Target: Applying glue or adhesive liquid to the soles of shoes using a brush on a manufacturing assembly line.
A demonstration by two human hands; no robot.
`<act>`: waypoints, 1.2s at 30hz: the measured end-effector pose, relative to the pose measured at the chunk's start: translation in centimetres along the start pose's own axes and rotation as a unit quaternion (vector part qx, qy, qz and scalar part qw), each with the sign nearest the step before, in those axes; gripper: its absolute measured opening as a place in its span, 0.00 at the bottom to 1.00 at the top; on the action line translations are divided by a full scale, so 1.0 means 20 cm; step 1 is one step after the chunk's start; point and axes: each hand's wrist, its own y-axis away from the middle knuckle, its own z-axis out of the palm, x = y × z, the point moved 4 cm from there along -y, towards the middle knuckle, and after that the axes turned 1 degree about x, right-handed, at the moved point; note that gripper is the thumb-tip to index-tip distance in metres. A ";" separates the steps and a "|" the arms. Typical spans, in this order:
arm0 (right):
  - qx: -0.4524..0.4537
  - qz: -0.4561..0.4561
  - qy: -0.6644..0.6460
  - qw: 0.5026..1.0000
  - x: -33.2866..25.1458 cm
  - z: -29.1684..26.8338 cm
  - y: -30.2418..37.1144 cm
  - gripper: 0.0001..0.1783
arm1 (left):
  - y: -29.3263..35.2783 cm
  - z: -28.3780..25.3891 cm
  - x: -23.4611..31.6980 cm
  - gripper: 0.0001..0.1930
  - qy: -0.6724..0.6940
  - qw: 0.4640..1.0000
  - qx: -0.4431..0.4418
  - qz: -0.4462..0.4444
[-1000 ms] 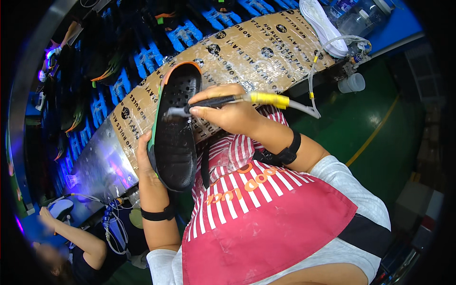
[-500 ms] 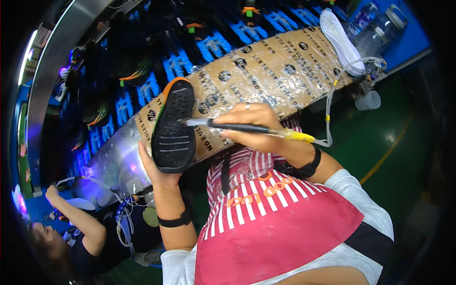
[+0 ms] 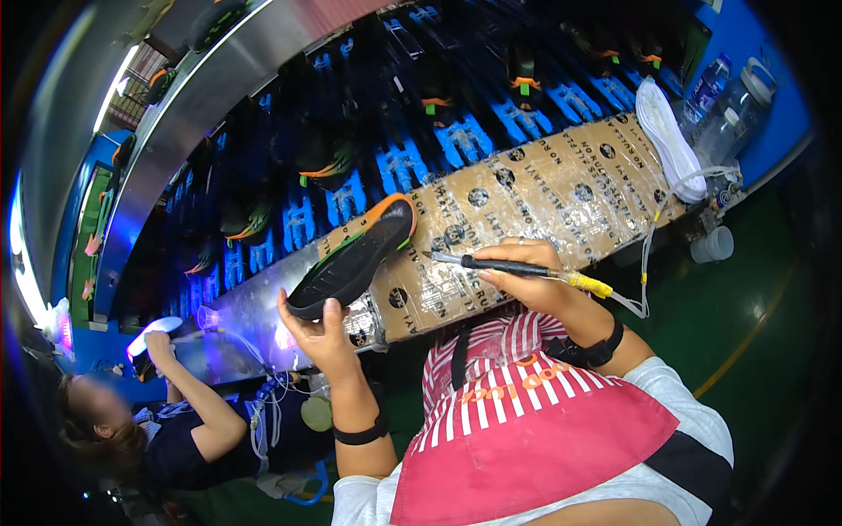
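Note:
A black shoe sole (image 3: 353,260) with orange and green edging is tilted over the work ledge. Its lower end rests in my left hand (image 3: 326,340), thumb and fingers gripping the rim. My right hand (image 3: 524,285) is closed around a slim brush (image 3: 478,262) with a black handle, held like a pen. The brush tip points left, a short way off the sole and touching nothing that I can see. Yellow tape and a clear tube run from the brush's rear end.
Taped brown printed covering (image 3: 561,188) lies over the ledge. At its right end are a white sole (image 3: 671,140), clear bottles (image 3: 731,110) and a plastic cup (image 3: 712,245). Blue racks (image 3: 462,140) carry more soles beyond. A co-worker (image 3: 197,430) works at the left.
The brush has come off the sole's face and away to its right. My left hand has tipped the sole over to a slant. The whole view has shifted a little.

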 end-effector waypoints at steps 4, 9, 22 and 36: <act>-0.011 0.041 -0.025 0.999 0.03 -0.01 -0.02 0.11 | -0.15 -0.14 0.18 0.29 -0.025 0.991 0.052 0.117; -0.022 0.066 -0.038 0.997 0.10 0.01 -0.06 0.12 | -0.26 -0.16 0.67 0.25 -0.004 0.930 0.173 0.323; 0.035 0.151 -0.095 0.983 0.14 -0.08 -0.06 0.12 | -0.65 -0.27 1.06 0.18 0.100 0.906 0.270 0.310; 0.100 0.161 -0.153 0.970 0.11 -0.12 0.03 0.13 | -2.19 -0.68 0.69 0.29 -0.656 0.690 0.162 0.260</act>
